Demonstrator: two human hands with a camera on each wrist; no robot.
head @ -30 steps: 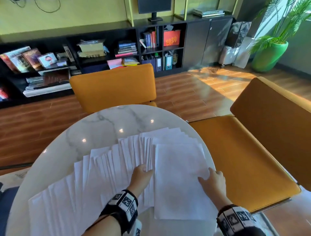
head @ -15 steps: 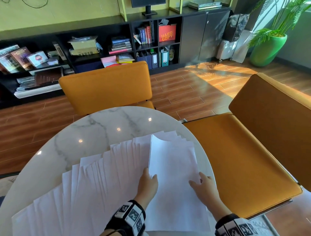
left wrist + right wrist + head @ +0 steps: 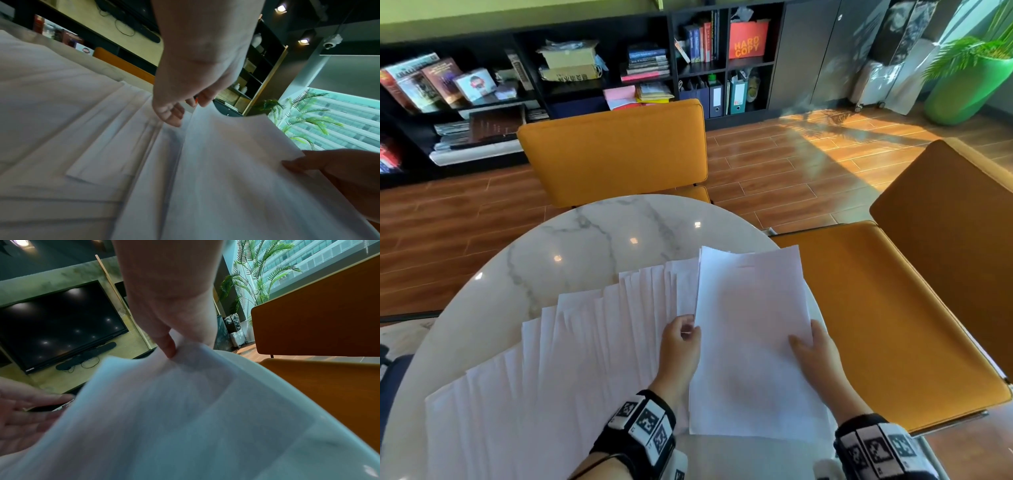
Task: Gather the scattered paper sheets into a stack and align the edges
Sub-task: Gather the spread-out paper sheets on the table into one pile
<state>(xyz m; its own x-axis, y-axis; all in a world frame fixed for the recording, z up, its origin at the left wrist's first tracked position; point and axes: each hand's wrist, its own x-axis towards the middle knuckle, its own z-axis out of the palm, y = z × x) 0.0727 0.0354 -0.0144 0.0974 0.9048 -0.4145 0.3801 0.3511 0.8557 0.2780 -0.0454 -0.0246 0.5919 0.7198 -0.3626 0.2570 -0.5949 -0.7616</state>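
Observation:
Several white paper sheets lie fanned across the round marble table, overlapping from the near left to the middle. At the right end one top sheet is raised off the fan, its far edge up. My right hand pinches its right edge, thumb on top and fingers beneath. My left hand sits at the sheet's left edge. Its fingers reach straight under the paper and its thumb stays off it. The fan lies to the left of that hand.
An orange chair stands at the table's far side and another close on the right. A dark bookshelf lines the back wall, and a green plant pot is at the far right. The table's far half is bare marble.
The top sheet lay flat under both hands and now stands lifted. My right hand took its right edge in a pinch. My left hand slid to its left edge.

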